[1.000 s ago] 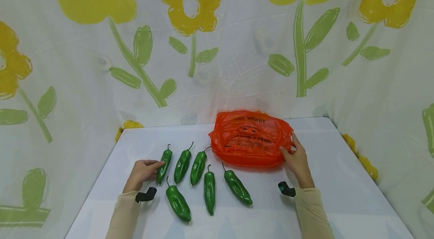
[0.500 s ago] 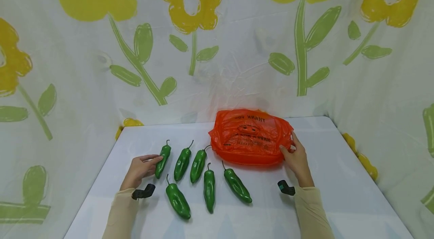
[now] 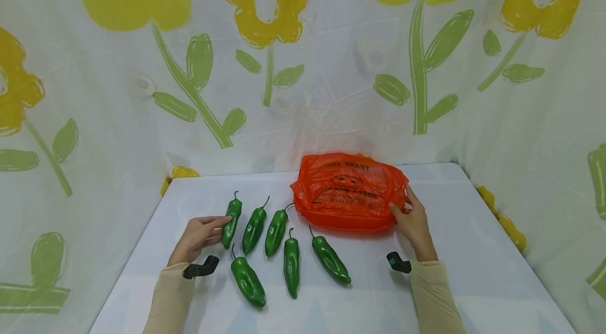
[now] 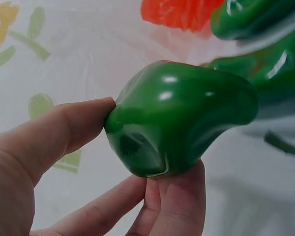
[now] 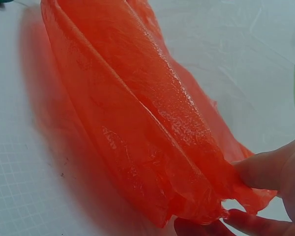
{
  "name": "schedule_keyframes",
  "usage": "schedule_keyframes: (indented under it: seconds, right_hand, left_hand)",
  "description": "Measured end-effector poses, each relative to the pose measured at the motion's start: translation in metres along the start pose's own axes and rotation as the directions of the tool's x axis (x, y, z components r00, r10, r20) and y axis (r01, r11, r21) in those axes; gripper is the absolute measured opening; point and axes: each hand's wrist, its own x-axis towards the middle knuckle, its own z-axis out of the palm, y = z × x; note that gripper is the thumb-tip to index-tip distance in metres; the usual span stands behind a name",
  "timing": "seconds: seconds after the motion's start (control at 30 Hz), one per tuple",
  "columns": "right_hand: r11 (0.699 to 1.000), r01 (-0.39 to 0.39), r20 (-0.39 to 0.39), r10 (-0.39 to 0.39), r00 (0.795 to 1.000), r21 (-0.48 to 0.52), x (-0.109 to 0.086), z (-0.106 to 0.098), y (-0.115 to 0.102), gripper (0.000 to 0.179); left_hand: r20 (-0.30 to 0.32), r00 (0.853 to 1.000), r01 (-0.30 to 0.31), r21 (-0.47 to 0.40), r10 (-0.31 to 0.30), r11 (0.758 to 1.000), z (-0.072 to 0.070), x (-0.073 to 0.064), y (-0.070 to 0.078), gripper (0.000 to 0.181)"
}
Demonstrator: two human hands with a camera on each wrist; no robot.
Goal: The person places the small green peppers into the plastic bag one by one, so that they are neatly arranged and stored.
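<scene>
A glossy green chili pepper (image 3: 231,224) is pinched between the thumb and fingers of my left hand (image 3: 199,236), at the left end of the back row. Up close in the left wrist view, the held pepper (image 4: 179,115) points its blunt tip at the camera, thumb on one side and fingertips beneath. My right hand (image 3: 415,226) grips the right edge of a crinkled red plastic bag (image 3: 347,197) with dark printing. The right wrist view shows thumb and fingers on either side of a ragged corner of that bag (image 5: 132,123).
More green chili peppers lie on the white table (image 3: 369,302): two beside the held one, such as the middle pepper (image 3: 254,230), and several nearer the front, including a slanted pepper (image 3: 331,260) below the bag. A flower-print curtain (image 3: 331,76) surrounds the table's back and sides.
My left hand has shifted slightly toward the table's back with the chili pepper, then a little to the right. The right hand and the bag stay where they were.
</scene>
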Motion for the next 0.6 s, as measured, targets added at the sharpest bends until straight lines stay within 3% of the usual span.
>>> schedule_keyframes:
  seconds: [0.37,0.6]
  right_hand:
    - [1.000,-0.009,0.012,0.009,1.000,0.002,0.000,0.001,-0.002,0.077]
    - [1.000,-0.012,0.023,0.012,1.000,0.017,-0.002,0.001,-0.001,0.077]
  left_hand:
    - [0.034,0.999,-0.036,-0.045,0.037,0.998,0.011,-0.010,0.017,0.075]
    - [0.054,0.994,-0.090,-0.049,0.093,0.995,0.020,-0.016,0.029,0.076]
